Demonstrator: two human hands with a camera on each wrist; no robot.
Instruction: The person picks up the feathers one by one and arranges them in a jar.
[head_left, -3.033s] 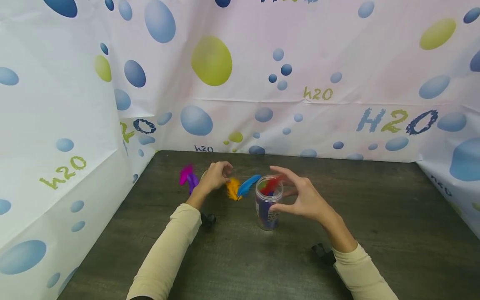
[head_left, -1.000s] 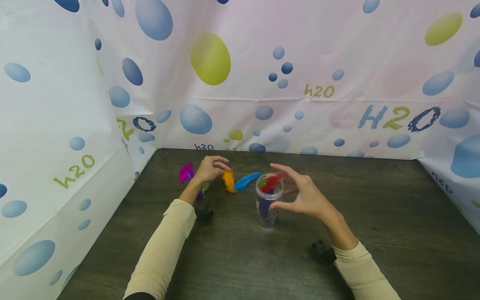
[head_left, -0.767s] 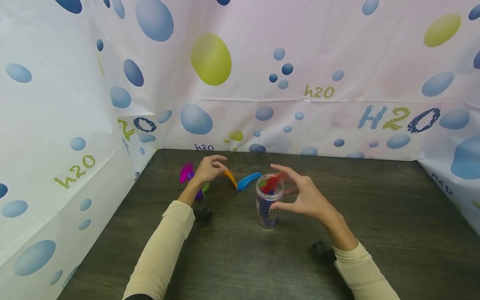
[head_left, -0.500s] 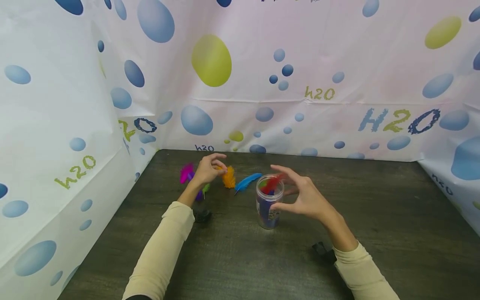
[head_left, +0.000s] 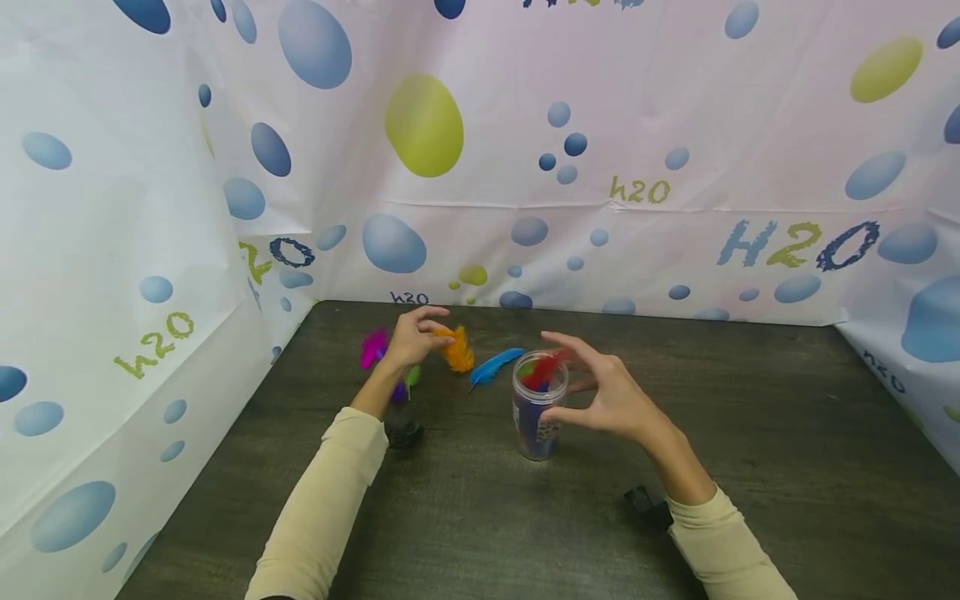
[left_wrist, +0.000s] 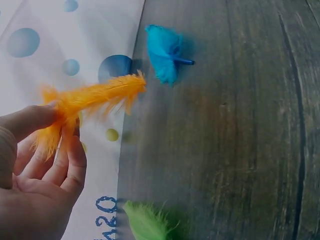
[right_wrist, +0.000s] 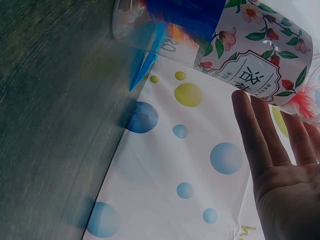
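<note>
My left hand [head_left: 414,340] pinches an orange feather [left_wrist: 95,97] between thumb and fingertips, holding it over the far left part of the table. On the wood close by lies a blue feather [head_left: 497,367], and a green feather [left_wrist: 147,222] shows below the hand. A clear jar [head_left: 534,433] with a flowered label stands upright; a red feather [head_left: 542,373] sticks up at its mouth and dark blue shows inside. My right hand [head_left: 611,392] holds the jar loosely, thumb at its front and long fingers [right_wrist: 250,122] reaching along its far side.
Magenta [head_left: 372,346] and purple feathers [head_left: 398,392] lie to the left, partly behind the left forearm. White dotted sheeting [head_left: 525,275] walls the dark wooden table [head_left: 487,525] at the back and sides. Black wrist devices [head_left: 405,433] hang under both wrists.
My left hand has picked up the orange feather from beside the blue one, drawn it left and turned it. Beneath that wrist the green feather has come into view. The right hand stays put.
</note>
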